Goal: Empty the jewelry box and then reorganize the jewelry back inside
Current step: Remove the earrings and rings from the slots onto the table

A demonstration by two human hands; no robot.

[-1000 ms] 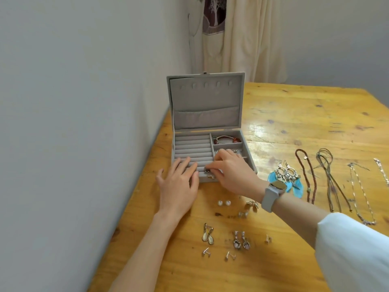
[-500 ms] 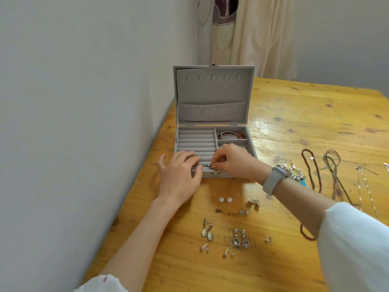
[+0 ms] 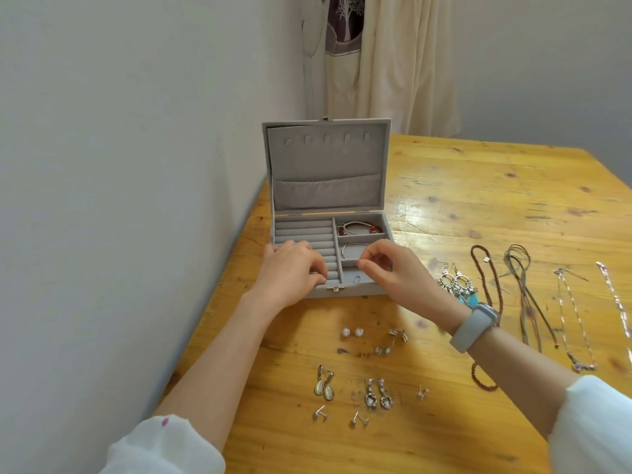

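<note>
I am resting my left hand point(image 3: 290, 268) on the ring rolls at the front left of the open grey jewelry box point(image 3: 328, 213), its fingers curled together and pinching something small I cannot make out. I am holding my right hand point(image 3: 393, 271) over the box's front right compartment, thumb and forefinger pinched together, empty as far as I can tell. Earrings point(image 3: 352, 388) are lying on the desk point(image 3: 478, 200) just behind my wrists, necklaces point(image 3: 547, 302) to my right.

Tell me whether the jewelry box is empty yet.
Not empty. The jewelry box holds a red beaded bracelet and a silver bangle in its right compartments.
</note>
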